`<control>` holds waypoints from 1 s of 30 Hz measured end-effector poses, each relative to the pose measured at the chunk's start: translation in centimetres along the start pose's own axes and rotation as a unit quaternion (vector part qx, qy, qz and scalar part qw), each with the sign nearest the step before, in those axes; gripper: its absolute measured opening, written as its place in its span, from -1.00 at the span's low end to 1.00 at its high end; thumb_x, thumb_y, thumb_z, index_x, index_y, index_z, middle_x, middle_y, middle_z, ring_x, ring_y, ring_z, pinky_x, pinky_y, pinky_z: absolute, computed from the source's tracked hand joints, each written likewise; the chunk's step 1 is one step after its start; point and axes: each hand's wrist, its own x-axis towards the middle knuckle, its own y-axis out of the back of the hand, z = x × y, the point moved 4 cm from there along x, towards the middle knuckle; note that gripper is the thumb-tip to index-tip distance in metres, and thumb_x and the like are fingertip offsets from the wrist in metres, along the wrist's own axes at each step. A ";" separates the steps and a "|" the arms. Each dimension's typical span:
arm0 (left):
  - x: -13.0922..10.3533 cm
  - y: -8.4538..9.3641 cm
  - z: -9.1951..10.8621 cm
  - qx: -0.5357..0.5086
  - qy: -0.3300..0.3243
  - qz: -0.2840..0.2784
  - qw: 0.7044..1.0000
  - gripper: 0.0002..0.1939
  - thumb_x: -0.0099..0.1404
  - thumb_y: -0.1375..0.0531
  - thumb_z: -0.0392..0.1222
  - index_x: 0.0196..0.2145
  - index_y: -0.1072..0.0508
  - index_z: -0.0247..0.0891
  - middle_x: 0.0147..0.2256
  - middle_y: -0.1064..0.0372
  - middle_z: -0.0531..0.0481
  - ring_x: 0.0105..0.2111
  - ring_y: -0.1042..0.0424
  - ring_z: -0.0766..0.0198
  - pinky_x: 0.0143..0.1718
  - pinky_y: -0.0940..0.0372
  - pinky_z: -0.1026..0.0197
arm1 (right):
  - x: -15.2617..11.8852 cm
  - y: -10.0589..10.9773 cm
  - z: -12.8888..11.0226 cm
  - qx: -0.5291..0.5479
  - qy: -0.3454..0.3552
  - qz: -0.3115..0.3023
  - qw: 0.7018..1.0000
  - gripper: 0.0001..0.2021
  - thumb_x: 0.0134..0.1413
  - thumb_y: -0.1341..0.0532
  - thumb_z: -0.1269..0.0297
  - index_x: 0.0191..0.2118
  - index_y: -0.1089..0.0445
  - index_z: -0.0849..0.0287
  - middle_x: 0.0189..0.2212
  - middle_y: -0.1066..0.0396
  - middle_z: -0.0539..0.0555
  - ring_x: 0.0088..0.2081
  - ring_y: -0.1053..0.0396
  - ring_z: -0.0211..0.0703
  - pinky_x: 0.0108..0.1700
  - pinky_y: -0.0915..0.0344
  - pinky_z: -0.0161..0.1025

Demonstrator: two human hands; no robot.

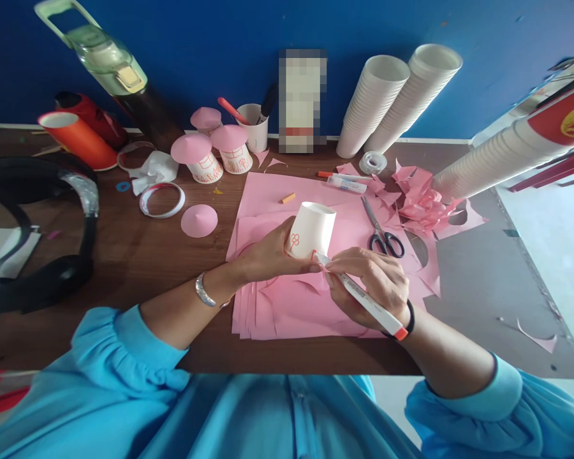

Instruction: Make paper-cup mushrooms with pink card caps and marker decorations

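Note:
My left hand [272, 250] is closed around a white paper cup [316, 226], which it holds tilted above the pink paper sheets [287, 312]. An orange flower is drawn on the cup's side, with a short orange line to its right. In my right hand [370, 280] is a white marker with an orange end [370, 303]; its tip is at the cup's side near that line. Scissors with black handles [385, 239] lie on the pink paper, right of the cup.
Back left stand several decorated cups with pink cone tops [236, 156], near a loose pink cone [199, 220] and a tape roll [161, 201]. Stacked paper cups [373, 105] lean at the back. Crumpled pink scraps [423, 201] lie right; black headphones [83, 236] lie left.

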 end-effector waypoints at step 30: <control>0.0 0.0 -0.3 0.004 -0.003 0.004 1.000 -0.24 0.02 -0.53 -0.02 0.07 -0.29 -0.26 -0.06 -0.40 -0.13 -0.10 -0.41 0.11 -0.22 -0.35 0.17 | -0.2 0.1 0.1 -0.015 -0.006 0.007 1.000 -0.82 0.12 -0.26 0.57 -0.21 -0.36 0.17 -0.46 -0.51 0.02 -0.49 -0.51 -0.23 -0.46 -0.42 -0.31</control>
